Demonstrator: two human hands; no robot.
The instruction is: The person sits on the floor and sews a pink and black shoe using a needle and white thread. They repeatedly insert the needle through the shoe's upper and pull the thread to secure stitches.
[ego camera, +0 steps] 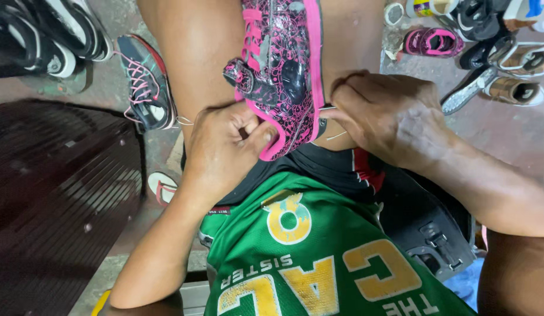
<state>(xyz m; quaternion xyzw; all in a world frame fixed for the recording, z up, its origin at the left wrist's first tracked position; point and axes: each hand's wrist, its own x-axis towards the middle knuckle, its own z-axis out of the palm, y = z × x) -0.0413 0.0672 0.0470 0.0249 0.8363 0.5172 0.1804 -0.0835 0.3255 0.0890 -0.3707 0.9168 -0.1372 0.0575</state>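
Nearest the camera, a green jersey (318,257) with yellow lettering fills the lower middle of the view, with a black bag (430,228) just beside it on the right. Just beyond the jersey, both hands meet on a pink and black patterned shoe (280,70) that lies between the person's bare thighs, its heel end toward the body and its pink laces farther away. The shoe's upper is glossy black with a pink crackle print, edged by a bright pink sole rim along its right side and around the heel. The left hand (225,149) is clamped on the heel edge, thumb pressed on the pink rim. The right hand (392,114) is closed at the shoe's right edge, fingertips pinched on a thin needle (328,109), with a pale thread (336,136) trailing below it. The thighs hem the shoe in closely on both sides. To the left lies a dark slatted surface (61,199), and past it a dark sneaker with pink laces (146,82) on the concrete floor (500,129). Farther right, a small pink shoe (433,42) and several other shoes crowd the floor, leaving a bare patch near the right wrist.
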